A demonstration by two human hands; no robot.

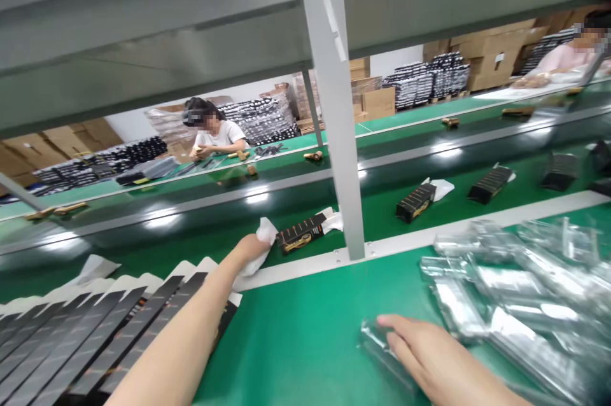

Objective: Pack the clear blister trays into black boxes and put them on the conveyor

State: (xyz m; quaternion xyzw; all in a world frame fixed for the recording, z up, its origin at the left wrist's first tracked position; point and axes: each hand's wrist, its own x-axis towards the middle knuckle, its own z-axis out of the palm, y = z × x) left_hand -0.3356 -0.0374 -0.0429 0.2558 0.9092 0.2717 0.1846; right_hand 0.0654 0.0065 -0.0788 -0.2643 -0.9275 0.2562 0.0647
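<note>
My left hand (252, 249) reaches over the conveyor belt, closed on the white-flapped end of a black box (301, 233) with a gold picture on its side. Its fingertips are partly hidden by the flaps. White flaps stick out at the box's far end too. Lower right, my right hand (424, 345) has its fingers on a clear plastic package (386, 355) lying on the green table (296, 329). Beside that hand is a heap of similar clear packages (520, 298). Under my left forearm stands a row of black boxes (95, 342) with white flaps raised.
A grey post (331, 100) rises between my hands, under a wide overhead shelf (157, 49). Further black boxes (415, 202) sit on the green belt. Gold-coloured metal parts (314, 156) lie on the far lane. Two people work across the line, one in a white shirt (222, 134).
</note>
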